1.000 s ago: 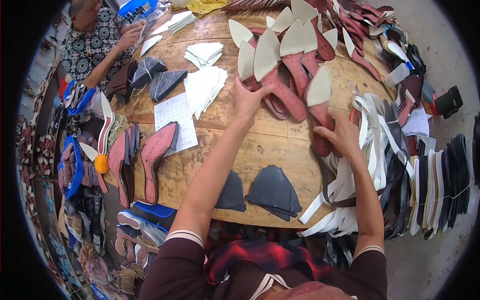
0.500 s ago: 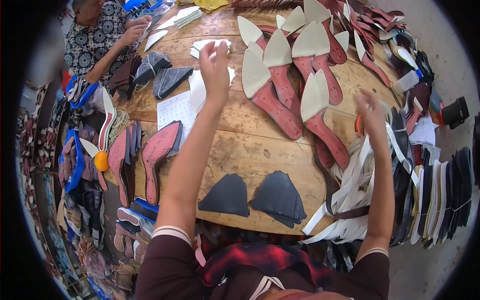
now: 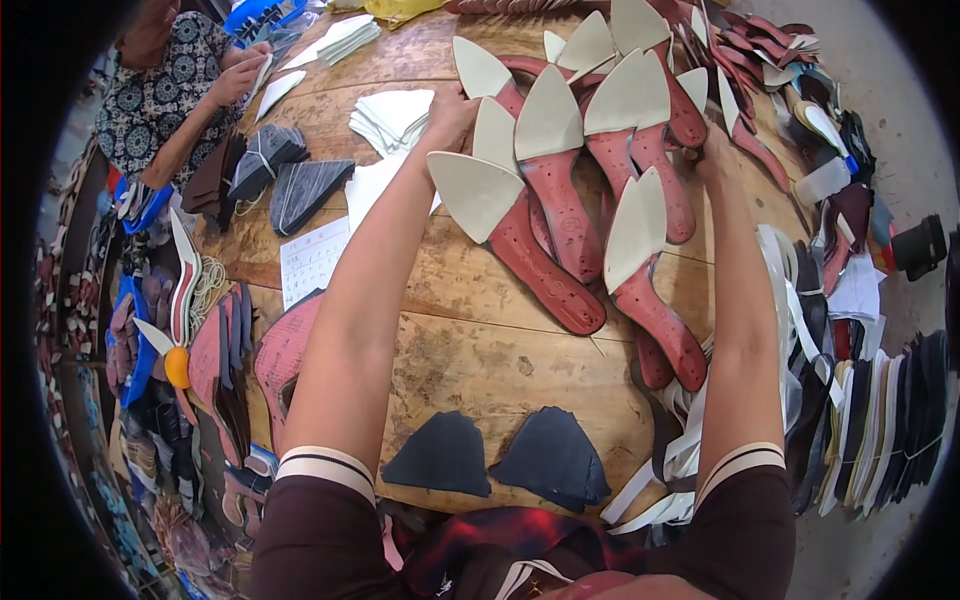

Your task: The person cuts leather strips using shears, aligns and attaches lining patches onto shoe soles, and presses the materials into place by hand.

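Reddish insoles (image 3: 560, 290) with cream pointed toe pieces (image 3: 548, 115) lie overlapping in a loose pile across the table. At the pile's left side is my left hand (image 3: 452, 115), its fingers mostly hidden behind the cream toes. My right hand (image 3: 710, 155) reaches to the pile's right side, beside the rounded heel ends; its fingers are partly hidden, and I cannot make out a firm hold. Nearer to me lie two dark blue-grey stacks of cut pieces, one at left (image 3: 440, 455) and one at right (image 3: 552, 460).
White cut pieces (image 3: 392, 120) and a written sheet (image 3: 312, 262) lie left of the pile. Pale straps (image 3: 690, 420) hang over the right table edge, beside bundled strips (image 3: 880, 420). Another person (image 3: 160, 100) handles a white piece at the far left.
Both hands, raised above the table before, have come down to either side of the insole pile. My arms now reach farther forward, and the whole view has shifted.
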Demonstrator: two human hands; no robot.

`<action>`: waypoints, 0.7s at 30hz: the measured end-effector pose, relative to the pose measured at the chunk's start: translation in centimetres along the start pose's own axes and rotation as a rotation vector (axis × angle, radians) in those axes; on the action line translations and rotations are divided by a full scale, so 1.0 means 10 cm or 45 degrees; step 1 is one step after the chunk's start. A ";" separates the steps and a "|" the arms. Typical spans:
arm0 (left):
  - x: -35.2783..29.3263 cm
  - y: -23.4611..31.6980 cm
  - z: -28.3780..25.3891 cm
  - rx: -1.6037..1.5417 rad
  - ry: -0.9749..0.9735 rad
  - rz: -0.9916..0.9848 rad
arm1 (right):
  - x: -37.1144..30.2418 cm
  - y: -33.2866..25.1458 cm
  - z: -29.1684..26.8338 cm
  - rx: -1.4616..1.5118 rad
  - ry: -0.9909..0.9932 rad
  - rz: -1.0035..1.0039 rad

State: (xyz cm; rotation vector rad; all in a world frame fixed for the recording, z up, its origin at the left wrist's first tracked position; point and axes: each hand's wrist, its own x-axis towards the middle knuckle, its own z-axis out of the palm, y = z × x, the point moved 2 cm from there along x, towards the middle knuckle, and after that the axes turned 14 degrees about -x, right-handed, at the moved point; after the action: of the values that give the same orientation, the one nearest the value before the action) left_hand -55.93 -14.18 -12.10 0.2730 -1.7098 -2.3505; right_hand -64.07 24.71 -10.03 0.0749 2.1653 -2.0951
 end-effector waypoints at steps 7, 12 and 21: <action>-0.22 -0.04 0.07 0.592 0.102 0.441 | -0.11 0.01 -0.15 -0.101 0.073 -0.043; -0.62 0.01 -0.09 0.209 -0.070 0.270 | -0.24 0.08 -0.04 -0.188 -0.105 0.020; -1.60 0.43 -0.22 0.310 -0.219 0.133 | -0.92 0.12 0.10 -0.237 -0.298 0.037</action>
State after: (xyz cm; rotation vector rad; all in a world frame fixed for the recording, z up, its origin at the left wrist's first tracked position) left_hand -39.64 -12.90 -8.36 0.0194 -2.0401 -2.1465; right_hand -54.79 24.25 -10.12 -0.1481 2.1877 -1.7764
